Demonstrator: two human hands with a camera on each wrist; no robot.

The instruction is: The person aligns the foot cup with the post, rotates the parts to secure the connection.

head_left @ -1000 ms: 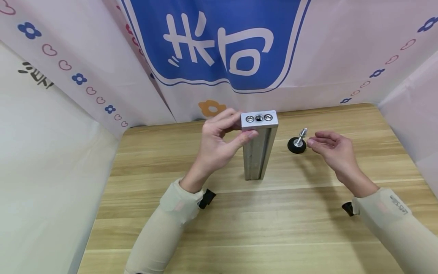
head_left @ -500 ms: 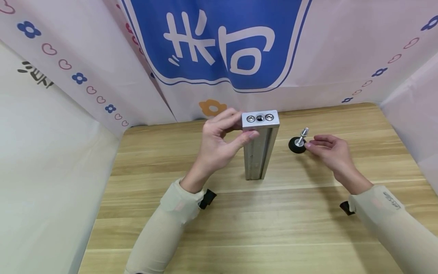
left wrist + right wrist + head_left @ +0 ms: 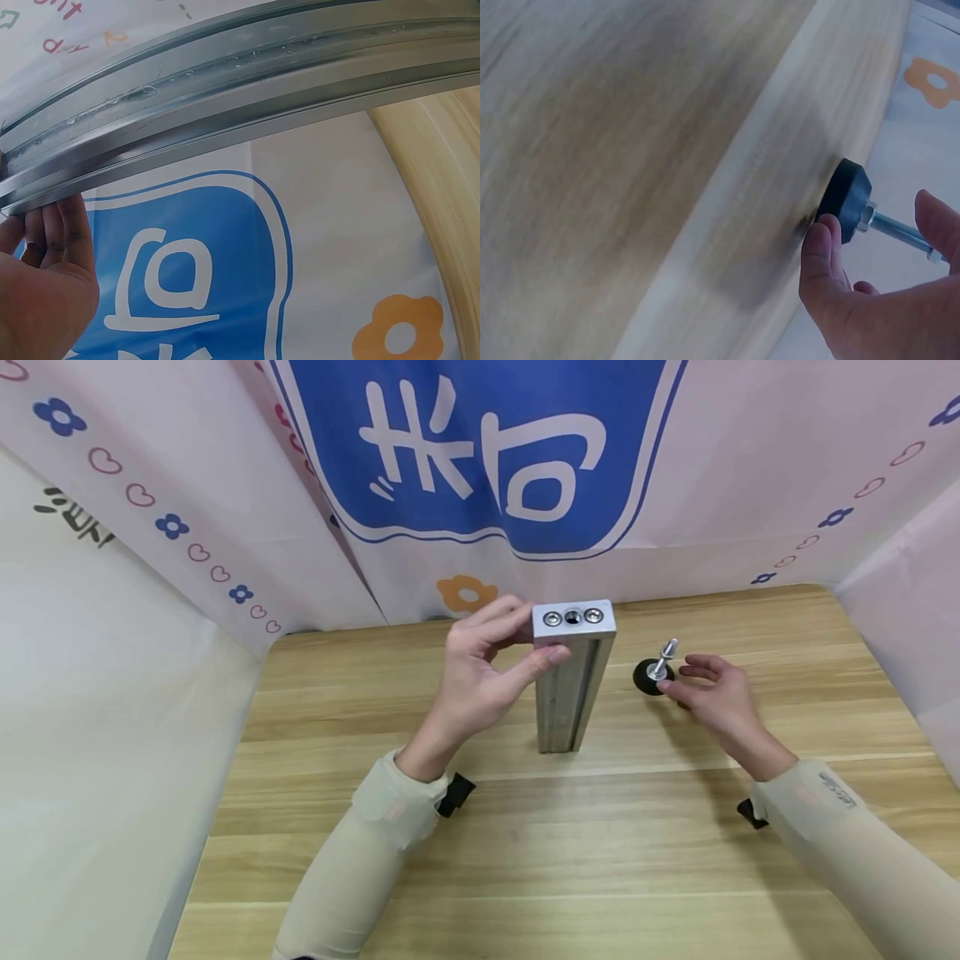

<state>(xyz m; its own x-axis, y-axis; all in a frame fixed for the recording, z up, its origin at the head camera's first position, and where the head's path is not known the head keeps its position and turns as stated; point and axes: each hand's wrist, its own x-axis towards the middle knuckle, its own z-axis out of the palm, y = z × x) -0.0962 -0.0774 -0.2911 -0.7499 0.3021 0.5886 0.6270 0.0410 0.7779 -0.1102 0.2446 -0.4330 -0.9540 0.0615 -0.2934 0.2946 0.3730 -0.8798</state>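
An aluminium extrusion (image 3: 557, 702) stands upright on the table, its end plate at the top showing two screws and a hole between them. My left hand (image 3: 480, 681) grips it near the top, thumb on the near face and fingers on the side. The left wrist view shows the extrusion's grooved side (image 3: 247, 97). To its right a levelling foot (image 3: 645, 677) rests on its round black base, threaded stud tilted up. My right hand (image 3: 722, 700) is right beside it, fingers loosely bent. In the right wrist view, fingertips (image 3: 819, 238) overlap the black base (image 3: 844, 196); the thumb stands apart from them.
The wood-grain table (image 3: 450, 885) runs back to a white curtain with a blue printed panel (image 3: 487, 460). White fabric (image 3: 97, 735) closes off the left side, and more hangs at the right. Black wrist cameras (image 3: 455, 795) sit below both sleeves.
My right hand has moved left, closer to the levelling foot, its fingertips now at the base. The left hand and extrusion have kept their place.
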